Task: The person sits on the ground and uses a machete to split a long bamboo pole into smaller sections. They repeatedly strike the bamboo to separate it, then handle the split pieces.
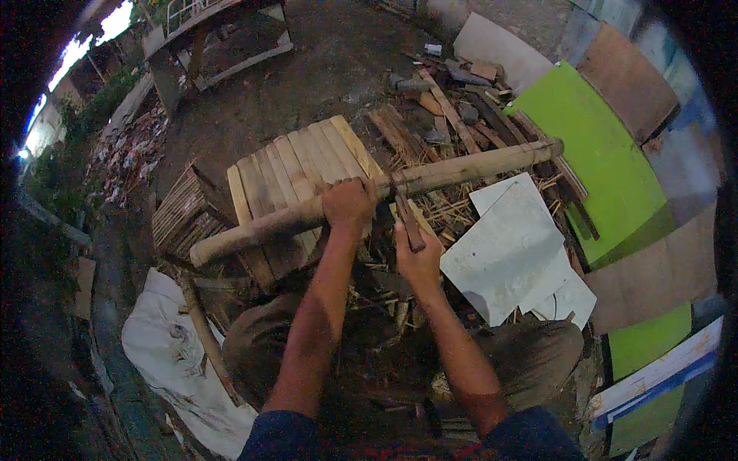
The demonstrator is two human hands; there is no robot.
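A thick bamboo pole lies slantwise across in front of me, its far right end higher in view. My left hand is closed over the pole near its middle, pressing it above a slatted wooden panel. In my right hand is a narrow brown wooden-handled tool, with fingers wrapped round its lower part. The tool's upper end meets the pole at a dark mark just right of my left hand. Its working end is partly hidden, so its exact kind is unclear.
Scrap wood and bamboo splinters are heaped beyond the pole. White boards lie to the right, with a bright green panel behind. At left are a bamboo-slat crate and a white sack. A wooden table stands far left.
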